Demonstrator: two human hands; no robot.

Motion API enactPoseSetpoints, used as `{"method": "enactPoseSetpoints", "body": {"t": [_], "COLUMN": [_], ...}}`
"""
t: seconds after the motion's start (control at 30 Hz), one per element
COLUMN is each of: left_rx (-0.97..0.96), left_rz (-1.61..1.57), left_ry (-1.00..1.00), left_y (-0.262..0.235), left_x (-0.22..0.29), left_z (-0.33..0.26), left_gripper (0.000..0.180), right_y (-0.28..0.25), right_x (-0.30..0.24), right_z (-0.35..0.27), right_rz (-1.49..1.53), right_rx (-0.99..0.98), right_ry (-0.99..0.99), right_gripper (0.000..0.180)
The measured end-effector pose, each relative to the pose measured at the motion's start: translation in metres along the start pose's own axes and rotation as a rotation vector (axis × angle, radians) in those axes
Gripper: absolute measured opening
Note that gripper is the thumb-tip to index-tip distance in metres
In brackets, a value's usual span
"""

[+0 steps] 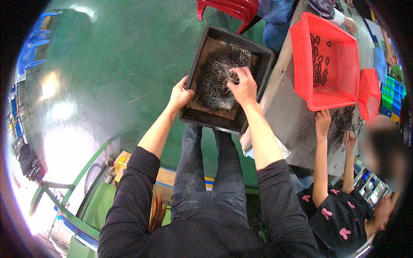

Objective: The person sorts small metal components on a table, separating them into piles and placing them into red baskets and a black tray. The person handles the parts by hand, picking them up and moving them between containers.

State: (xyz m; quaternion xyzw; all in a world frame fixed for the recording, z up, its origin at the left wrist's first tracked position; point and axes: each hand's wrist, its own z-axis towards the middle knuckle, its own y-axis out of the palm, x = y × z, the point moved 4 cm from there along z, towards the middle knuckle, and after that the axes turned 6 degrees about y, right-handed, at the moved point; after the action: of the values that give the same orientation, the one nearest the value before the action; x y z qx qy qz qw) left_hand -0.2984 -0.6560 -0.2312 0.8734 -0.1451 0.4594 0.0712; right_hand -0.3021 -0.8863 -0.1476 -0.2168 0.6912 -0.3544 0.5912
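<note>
A black rectangular tray [211,122] is in front of me, tilted slightly in the view. In it lies a tangled heap of thin, curly dark and silvery strands [213,81] on a brownish bottom. My left hand [180,94] grips the tray's left rim, thumb over the edge. Above the heap, my right hand [243,88] has its thumb and fingers curled together in a pinch around some of the strands. How many strands it holds cannot be made out.
To the right, a metal-topped table [282,92] carries a red basket [303,86] with black ring-shaped pieces, a smaller red basket [369,92] and scattered black pieces [344,120]. A co-worker's hands [322,122] reach over it. A red stool [234,8] stands beyond the tray.
</note>
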Motion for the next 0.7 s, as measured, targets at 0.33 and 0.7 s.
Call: {"method": "enactPoseSetpoints", "body": {"t": [0.33, 0.7], "left_rx": [0.015, 0.304], "left_rz": [0.205, 0.756], "left_ry": [0.083, 0.589], "left_y": [0.004, 0.013], "left_x": [0.007, 0.053], "left_z": [0.006, -0.015], "left_gripper": [0.062, 0.079], "right_y": [-0.020, -0.026], "right_x": [-0.013, 0.015], "right_z": [0.004, -0.006], "right_rz": [0.031, 0.071], "right_rx": [-0.012, 0.028], "right_ry": [0.045, 0.115], "right_gripper": [0.034, 0.034]}}
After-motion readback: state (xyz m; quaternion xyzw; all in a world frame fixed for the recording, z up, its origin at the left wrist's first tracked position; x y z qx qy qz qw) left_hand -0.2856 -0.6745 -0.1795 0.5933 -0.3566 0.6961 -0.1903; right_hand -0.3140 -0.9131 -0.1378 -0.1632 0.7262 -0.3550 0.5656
